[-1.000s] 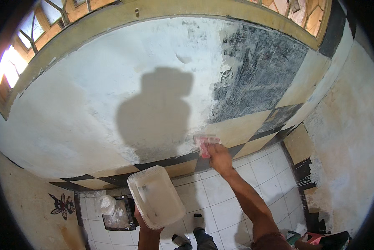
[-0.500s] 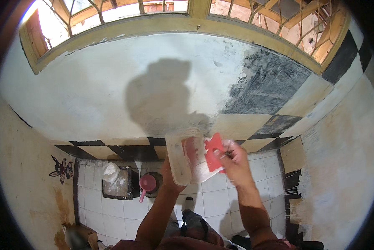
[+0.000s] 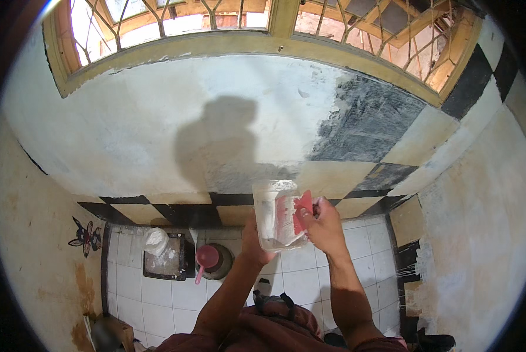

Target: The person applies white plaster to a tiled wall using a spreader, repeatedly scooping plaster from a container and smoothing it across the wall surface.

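Note:
A clear plastic tub point(image 3: 265, 218) with white paste smeared inside is held up in front of me by my left hand point(image 3: 255, 240), whose fingers go behind its left side and base. My right hand point(image 3: 325, 226) pinches a red plastic scraper point(image 3: 303, 212) with the thumb on its face. The scraper's edge is at the tub's right side, over the opening, with white paste nearby. Beyond them stands the wall point(image 3: 140, 129), patched with white filler over dark and cream squares.
On the tiled floor point(image 3: 184, 296) at left are a dark-edged tray point(image 3: 168, 267) with a white bag point(image 3: 155, 241), and a pink dipper point(image 3: 206, 257) over a round dark container point(image 3: 223, 265). A barred window point(image 3: 275, 41) tops the wall. Side walls stand left and right.
The tub has moved slightly right and tilted, showing more of its inside. My right hand has brought the scraper in against the tub's right side.

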`<control>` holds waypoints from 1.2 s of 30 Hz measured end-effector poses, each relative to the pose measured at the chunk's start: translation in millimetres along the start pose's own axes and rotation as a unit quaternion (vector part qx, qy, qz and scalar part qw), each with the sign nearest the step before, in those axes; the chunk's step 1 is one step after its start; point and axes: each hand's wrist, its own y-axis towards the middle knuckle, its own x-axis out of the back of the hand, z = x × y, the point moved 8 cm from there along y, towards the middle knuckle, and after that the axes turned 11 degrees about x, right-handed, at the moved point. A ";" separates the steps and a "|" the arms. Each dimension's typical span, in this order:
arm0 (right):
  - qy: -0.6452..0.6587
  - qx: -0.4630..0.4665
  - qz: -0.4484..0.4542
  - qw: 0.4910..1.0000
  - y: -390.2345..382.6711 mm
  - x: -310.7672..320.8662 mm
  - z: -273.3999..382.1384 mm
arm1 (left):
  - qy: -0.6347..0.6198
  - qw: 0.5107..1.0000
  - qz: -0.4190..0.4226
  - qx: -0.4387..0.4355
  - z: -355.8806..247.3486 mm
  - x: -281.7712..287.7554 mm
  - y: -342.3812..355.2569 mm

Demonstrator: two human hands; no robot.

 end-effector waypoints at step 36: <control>0.094 0.013 0.054 0.994 45.5 -34.4 -4.4 | 0.057 0.998 0.005 0.035 -2.9 -18.5 18.8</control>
